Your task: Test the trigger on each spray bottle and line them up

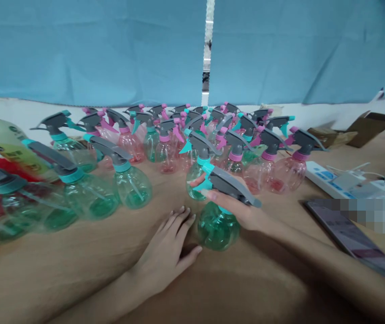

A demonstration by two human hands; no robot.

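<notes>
My right hand (243,209) is wrapped round the neck and trigger of a green spray bottle (217,227) with a grey and turquoise head. That bottle stands about upright, close to the table surface; whether its base touches the wood I cannot tell. To its left, my left hand (168,247) rests palm down on the table (118,265), fingers stretched out and holding nothing. Just behind the held bottle is another turquoise-collared spray bottle (195,173), partly covered by it. A green spray bottle (134,186) stands apart to the left, beyond my left hand.
Several pink and green spray bottles (290,173) crowd the back of the table. More stand at the left beside a large yellow-green bottle (13,144). On the right are a phone (351,238), a white power strip (325,177) and an opened cardboard box (369,128). Blue cloth (111,49) hangs behind.
</notes>
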